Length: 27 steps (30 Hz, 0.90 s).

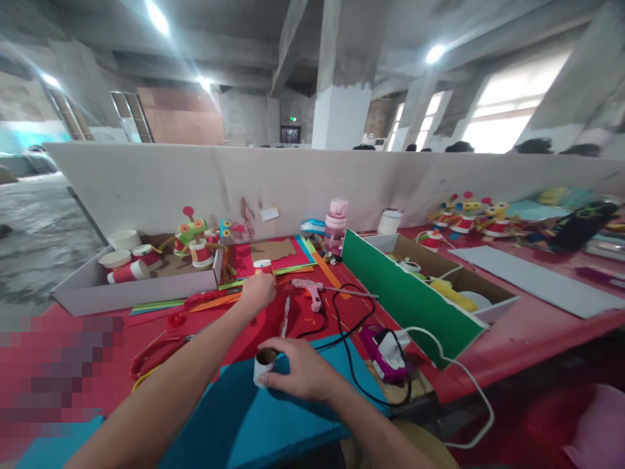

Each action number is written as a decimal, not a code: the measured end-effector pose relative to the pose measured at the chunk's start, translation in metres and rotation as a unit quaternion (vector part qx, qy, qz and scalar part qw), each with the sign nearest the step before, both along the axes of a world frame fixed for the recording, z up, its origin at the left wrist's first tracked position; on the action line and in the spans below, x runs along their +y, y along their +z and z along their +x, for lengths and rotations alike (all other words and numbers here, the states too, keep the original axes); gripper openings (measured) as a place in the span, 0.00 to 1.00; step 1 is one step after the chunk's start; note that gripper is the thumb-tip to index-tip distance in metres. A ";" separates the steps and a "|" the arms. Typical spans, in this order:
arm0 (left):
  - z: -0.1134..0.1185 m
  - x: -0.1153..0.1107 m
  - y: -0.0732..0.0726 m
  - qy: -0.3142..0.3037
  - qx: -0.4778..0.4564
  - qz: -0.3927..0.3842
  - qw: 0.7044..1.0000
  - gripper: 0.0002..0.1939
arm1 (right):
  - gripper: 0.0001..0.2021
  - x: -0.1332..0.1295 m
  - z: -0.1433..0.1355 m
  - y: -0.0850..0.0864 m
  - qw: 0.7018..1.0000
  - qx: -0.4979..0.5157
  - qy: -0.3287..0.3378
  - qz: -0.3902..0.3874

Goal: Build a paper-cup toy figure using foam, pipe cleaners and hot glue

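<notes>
The right hand [305, 368] is low in the middle of the frame. Its thumb and finger pinch a little white tube [260, 372]. The tube stands up, with its round open top showing, just over a blue board [293, 423] at the bottom of the frame.

The left hand [258, 292] reaches out to the middle of the frame. A small red and white cup [262, 266] peeks out above it. The fingers are hidden, so I cannot tell if they grip the cup.

Just right of the left hand, a pink glue gun [308, 288] lies on the red table cover [488, 339]. A thin white tool [286, 316] lies between the two hands. Bright paper strips [209, 303] lie left of the left hand.

At the left of the frame, a white box [137, 296] holds cups and a green-headed toy [193, 231]. Right of the middle is a box with a green side [405, 293]. A purple power strip [383, 355] sits in front of it.
</notes>
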<state>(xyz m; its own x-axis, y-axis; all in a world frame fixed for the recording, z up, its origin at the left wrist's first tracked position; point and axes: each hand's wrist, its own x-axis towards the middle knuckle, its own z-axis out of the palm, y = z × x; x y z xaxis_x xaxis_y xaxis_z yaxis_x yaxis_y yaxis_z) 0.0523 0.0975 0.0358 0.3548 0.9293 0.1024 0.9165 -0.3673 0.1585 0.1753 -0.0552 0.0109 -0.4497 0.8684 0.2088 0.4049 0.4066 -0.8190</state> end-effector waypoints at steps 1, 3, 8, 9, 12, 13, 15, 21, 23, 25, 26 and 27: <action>-0.003 0.000 0.010 0.013 -0.008 0.015 1.000 0.15 | 0.19 0.001 0.001 -0.001 1.000 0.001 -0.003 -0.013; -0.011 0.000 0.033 0.031 -0.046 0.053 0.997 0.14 | 0.18 0.004 0.003 -0.004 0.999 0.002 -0.015 -0.029; -0.040 -0.007 0.095 0.026 -0.252 0.146 0.956 0.11 | 0.19 0.010 0.000 -0.020 0.998 0.021 -0.041 -0.038; -0.047 -0.012 0.107 0.022 -0.297 0.162 0.941 0.12 | 0.18 0.011 0.000 -0.022 0.998 0.030 -0.039 -0.039; -0.067 -0.047 0.137 -0.017 -0.408 0.206 0.890 0.14 | 0.18 0.014 0.007 -0.016 0.996 0.073 -0.047 -0.037; -0.073 -0.064 0.143 -0.031 -0.425 0.226 0.876 0.13 | 0.19 0.015 0.013 -0.012 0.993 0.095 -0.060 -0.035; -0.086 -0.101 0.146 -0.042 -0.422 0.276 0.863 0.11 | 0.23 0.018 0.027 -0.001 0.983 0.145 -0.104 -0.036; -0.112 -0.179 0.050 -0.230 -0.202 0.274 0.912 0.09 | 0.22 0.011 0.062 0.023 0.934 0.235 -0.269 -0.018; -0.113 -0.190 0.001 -0.238 -0.131 0.214 0.938 0.11 | 0.22 0.002 0.055 0.025 0.938 0.255 -0.233 -0.033; -0.113 -0.198 -0.037 -0.218 -0.064 0.204 0.952 0.11 | 0.22 -0.007 0.038 0.023 0.945 0.271 -0.172 -0.070; -0.112 -0.201 -0.051 -0.213 -0.041 0.199 0.956 0.10 | 0.21 -0.011 0.027 0.021 0.949 0.270 -0.141 -0.087; -0.112 -0.203 -0.060 -0.205 -0.024 0.193 0.959 0.09 | 0.21 -0.015 0.016 0.018 0.954 0.260 -0.110 -0.097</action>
<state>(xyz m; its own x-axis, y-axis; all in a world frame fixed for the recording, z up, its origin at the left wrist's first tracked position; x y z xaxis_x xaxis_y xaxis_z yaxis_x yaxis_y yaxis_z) -0.0594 -0.1055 -0.0238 0.6694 0.6016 0.4359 0.6769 -0.7357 -0.0241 0.1909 -0.0701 0.0289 -0.1310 0.9748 0.1803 -0.0189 0.1794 -0.9836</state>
